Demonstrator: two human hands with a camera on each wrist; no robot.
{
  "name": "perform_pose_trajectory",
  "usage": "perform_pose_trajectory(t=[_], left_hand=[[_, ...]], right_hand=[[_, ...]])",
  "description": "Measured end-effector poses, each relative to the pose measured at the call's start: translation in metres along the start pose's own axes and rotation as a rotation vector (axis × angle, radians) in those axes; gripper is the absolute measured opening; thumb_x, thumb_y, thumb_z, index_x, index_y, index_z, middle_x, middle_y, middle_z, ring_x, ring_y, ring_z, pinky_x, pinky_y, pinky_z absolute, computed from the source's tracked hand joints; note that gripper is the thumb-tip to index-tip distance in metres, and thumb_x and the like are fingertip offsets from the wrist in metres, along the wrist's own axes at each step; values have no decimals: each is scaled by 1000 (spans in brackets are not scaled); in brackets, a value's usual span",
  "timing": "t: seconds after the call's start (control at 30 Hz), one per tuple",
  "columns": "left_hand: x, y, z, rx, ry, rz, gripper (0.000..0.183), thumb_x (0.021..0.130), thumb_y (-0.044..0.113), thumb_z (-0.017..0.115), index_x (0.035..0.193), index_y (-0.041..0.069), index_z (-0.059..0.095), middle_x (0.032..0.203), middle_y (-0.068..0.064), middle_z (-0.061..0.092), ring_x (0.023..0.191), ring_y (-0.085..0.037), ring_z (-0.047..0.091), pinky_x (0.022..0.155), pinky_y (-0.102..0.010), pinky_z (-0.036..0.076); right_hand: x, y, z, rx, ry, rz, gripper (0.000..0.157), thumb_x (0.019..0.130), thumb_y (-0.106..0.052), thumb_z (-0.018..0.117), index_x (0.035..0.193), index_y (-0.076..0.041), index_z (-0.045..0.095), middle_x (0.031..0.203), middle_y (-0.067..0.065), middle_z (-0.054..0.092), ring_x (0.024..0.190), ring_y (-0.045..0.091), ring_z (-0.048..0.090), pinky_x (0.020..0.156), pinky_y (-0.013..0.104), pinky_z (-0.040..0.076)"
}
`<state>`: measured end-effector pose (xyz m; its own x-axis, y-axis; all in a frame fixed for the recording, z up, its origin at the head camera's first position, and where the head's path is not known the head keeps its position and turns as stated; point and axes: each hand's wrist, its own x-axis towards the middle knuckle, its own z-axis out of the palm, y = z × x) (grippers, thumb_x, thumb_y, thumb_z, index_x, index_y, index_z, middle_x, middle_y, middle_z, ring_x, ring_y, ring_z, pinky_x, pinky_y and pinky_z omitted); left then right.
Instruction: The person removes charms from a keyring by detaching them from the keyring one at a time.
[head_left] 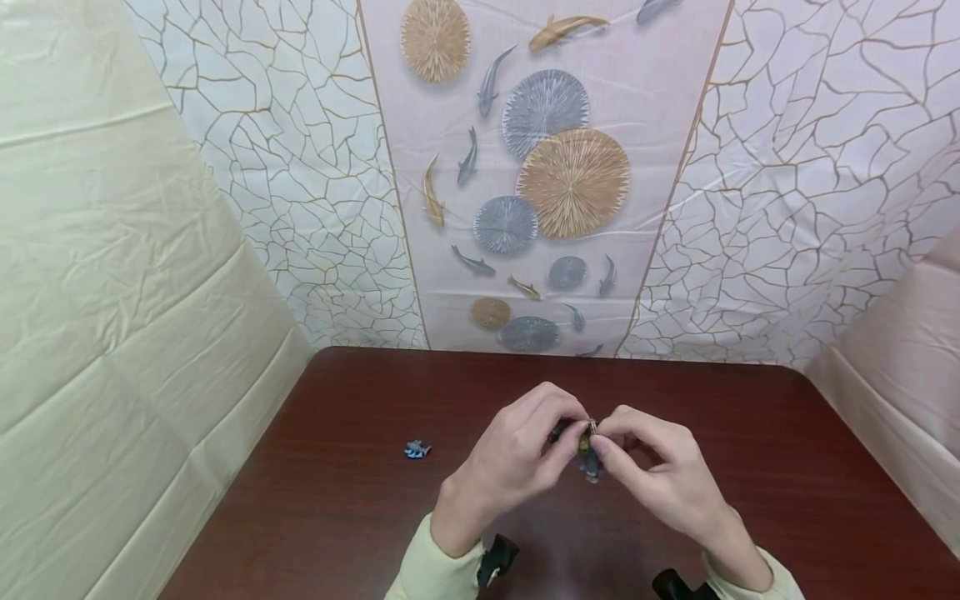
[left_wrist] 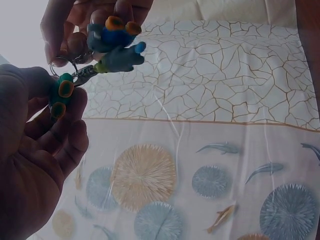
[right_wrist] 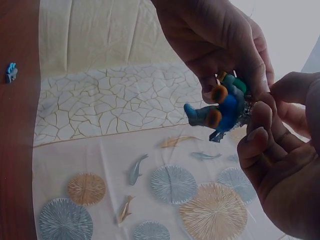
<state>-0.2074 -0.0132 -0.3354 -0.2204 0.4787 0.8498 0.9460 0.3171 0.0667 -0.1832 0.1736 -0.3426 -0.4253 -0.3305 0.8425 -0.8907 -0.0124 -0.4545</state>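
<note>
Both hands meet above the table, fingertips close together. My left hand (head_left: 510,446) pinches a keychain at its green charm (left_wrist: 61,92) with orange rings, thumb and fingers beside the thin metal key ring (left_wrist: 75,65). On the other side, my right hand (head_left: 663,467) pinches the metal ring and chain. A blue figure charm (left_wrist: 112,37) with orange round parts and a grey-green charm (left_wrist: 120,60) dangle from the metal links. Fingers hide part of the ring in the right wrist view.
A small blue and grey figure (head_left: 417,450) lies on the dark red-brown table (head_left: 337,525), left of the hands. A patterned cloth (head_left: 525,292) hangs behind the table's far edge, with cream cloth (head_left: 150,333) along the left side.
</note>
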Motion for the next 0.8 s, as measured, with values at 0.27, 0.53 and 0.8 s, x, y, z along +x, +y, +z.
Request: perform_pose_trajectory(t=[0.27, 0.53, 0.8], left_hand=[[1, 2, 2, 27, 2, 28, 5, 91, 4, 62, 96, 7, 62, 94, 2, 60, 90, -7, 60, 86, -12, 48], [0, 3, 1, 19, -3, 12, 6, 91, 4, 63, 96, 7, 62, 94, 2, 60, 90, -6, 59, 85, -11, 48], [0, 1, 1, 13, 0, -10, 5, 92, 6, 62, 97, 8, 62, 93, 3, 60, 88, -5, 58, 83, -11, 48]], right_hand=[[-7, 7, -3, -44, 29, 54, 29, 78, 26, 58, 88, -1, 63, 71, 1, 54, 64, 3, 52, 51, 18, 43], [-7, 6, -3, -48, 16, 40, 26, 77, 25, 61, 90, 3, 64, 77, 4, 59, 68, 4, 54, 51, 18, 44], [-4, 3, -1, -15, 6, 14, 26, 78, 25, 59, 87, 1, 63, 74, 5, 56, 66, 5, 53, 50, 18, 43]])
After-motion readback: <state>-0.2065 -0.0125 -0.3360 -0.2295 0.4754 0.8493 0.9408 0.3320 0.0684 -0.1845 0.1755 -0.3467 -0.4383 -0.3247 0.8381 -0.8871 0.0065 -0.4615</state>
